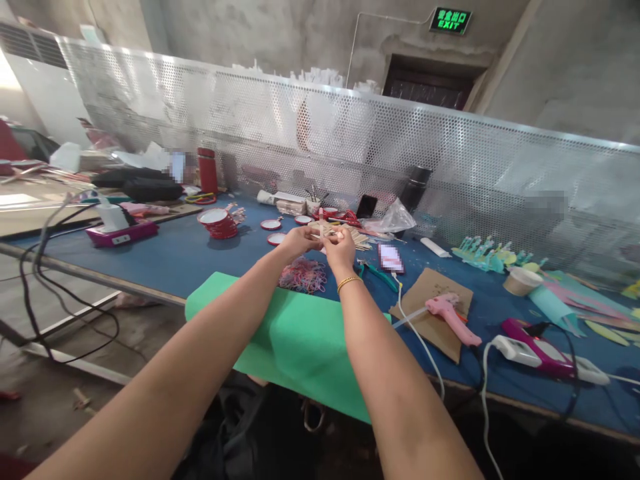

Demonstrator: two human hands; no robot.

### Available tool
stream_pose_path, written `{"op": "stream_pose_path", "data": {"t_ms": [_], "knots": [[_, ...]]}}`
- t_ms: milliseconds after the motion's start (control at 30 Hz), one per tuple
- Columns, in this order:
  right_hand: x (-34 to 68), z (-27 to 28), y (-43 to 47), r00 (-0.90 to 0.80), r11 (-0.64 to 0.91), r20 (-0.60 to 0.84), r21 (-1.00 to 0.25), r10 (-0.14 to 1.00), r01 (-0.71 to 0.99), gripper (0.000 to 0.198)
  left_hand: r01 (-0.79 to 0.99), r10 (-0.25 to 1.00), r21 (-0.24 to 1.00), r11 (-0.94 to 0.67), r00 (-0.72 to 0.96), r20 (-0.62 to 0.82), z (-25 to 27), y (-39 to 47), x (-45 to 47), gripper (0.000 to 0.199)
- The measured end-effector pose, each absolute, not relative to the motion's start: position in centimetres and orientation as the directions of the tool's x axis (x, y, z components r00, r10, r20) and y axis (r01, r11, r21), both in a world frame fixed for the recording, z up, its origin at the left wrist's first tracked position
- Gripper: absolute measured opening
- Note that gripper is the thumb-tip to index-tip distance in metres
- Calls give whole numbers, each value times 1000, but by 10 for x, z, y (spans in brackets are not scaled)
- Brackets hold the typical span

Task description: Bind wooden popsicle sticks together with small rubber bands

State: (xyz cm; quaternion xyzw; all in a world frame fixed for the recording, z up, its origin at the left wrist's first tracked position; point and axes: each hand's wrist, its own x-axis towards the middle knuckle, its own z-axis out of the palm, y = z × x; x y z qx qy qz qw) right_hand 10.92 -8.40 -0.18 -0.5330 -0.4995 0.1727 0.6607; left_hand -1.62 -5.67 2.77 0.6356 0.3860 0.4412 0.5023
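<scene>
In the middle of the head view, my left hand (302,241) and my right hand (341,248) meet above the table with fingers closed. A thin, pale, upright stick (321,217) rises between the fingertips. Both hands seem to pinch it, but its lower part is hidden. Just behind them lies a pile of flat wooden sticks (358,237). Closer in, below the hands, is a heap of pink and purple looped strings (302,275). A green sheet (295,333) hangs over the front edge under my forearms.
On the blue table (165,267), a stack of red-rimmed round pieces (220,224) stands at left. A pink glue gun (453,319) rests on cardboard (417,293) at right. Teal-handled pliers (383,275), a phone (391,257) and a purple power strip (543,353) lie nearby.
</scene>
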Motion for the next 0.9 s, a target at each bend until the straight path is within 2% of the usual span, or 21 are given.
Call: {"op": "stream_pose_path", "data": {"t_ms": [233,467,633,900], "knots": [[111,-4,-85,419,427,498,-867,760,255,32,-27,918,981,-193,348,190,30,-64,-14,38],[110,1,-90,421,429,507,-861,752,272,31,-12,928,981,-194,322,188,31,-64,-14,34],[111,3,-91,448,396,503,-863,739,315,29,49,930,978,-204,321,178,32,-64,-13,29],[111,1,-89,471,353,487,-869,735,347,29,23,940,987,-159,308,144,31,-61,-12,20]]}}
